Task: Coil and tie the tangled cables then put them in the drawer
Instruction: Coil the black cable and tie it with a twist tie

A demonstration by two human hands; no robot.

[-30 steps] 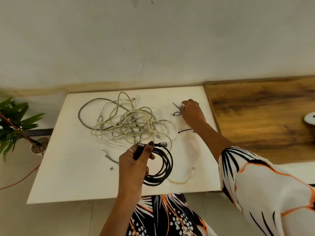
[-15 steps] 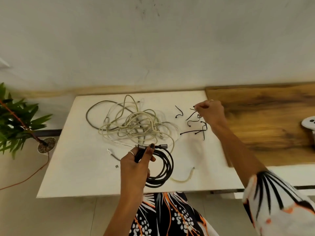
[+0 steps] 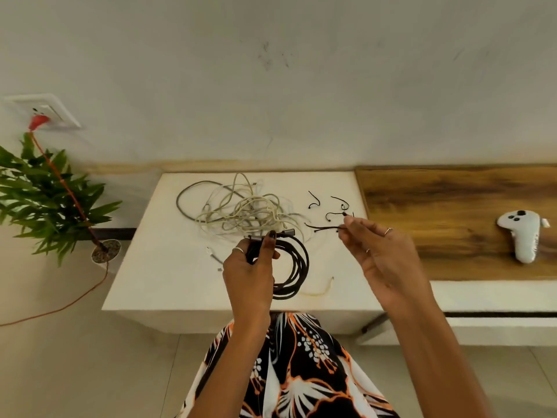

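My left hand [image 3: 251, 274] grips a coiled black cable [image 3: 294, 267] at its top, over the front of the white table [image 3: 156, 267]. My right hand [image 3: 382, 254] pinches a thin black tie [image 3: 324, 228] between thumb and fingertips, just right of the coil. Behind the coil a tangle of cream and white cables [image 3: 244, 215] with one grey cable [image 3: 187, 194] lies on the table. Several loose black ties [image 3: 334, 211] lie at the back right. A short cream cable end [image 3: 321, 289] lies near the front edge.
A wooden surface [image 3: 452, 206] adjoins the table on the right, with a white game controller [image 3: 521, 236] on it. A potted plant [image 3: 45, 194] and an orange cord [image 3: 75, 294] stand at the left, below a wall socket [image 3: 45, 111].
My right hand has lifted one black tie from the pile and drawn it back toward the coil. The left hand keeps its hold on the coiled black cable.
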